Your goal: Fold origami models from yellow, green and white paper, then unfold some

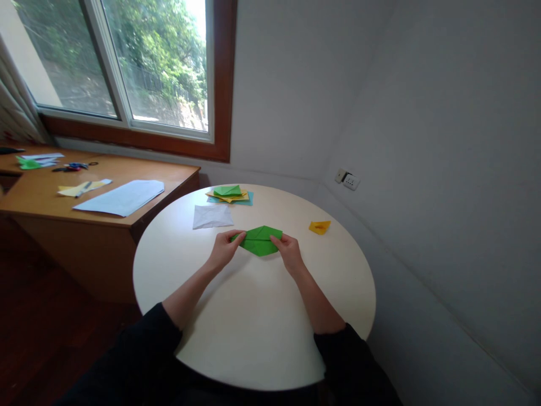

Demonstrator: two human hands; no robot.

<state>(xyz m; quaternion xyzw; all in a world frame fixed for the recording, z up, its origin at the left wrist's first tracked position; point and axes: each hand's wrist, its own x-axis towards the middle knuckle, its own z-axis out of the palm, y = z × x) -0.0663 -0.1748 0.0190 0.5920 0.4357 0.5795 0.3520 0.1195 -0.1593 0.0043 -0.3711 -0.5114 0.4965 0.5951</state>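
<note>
Between my two hands is a folded piece of green paper, creased along its length and pointed at its top and bottom edges. My left hand pinches its left end between thumb and fingers. At the right end my right hand grips it the same way, thumb on top. The paper is held over the round white table. Just beyond my left hand lies a creased white sheet. Farther back sits a stack of folded papers, with a green folded paper on top of yellow and blue ones.
A small yellow folded paper lies on the table's right side. To the left, a wooden desk carries white sheets, a yellow paper with a pen, and scissors. Walls, a window and a power socket stand behind.
</note>
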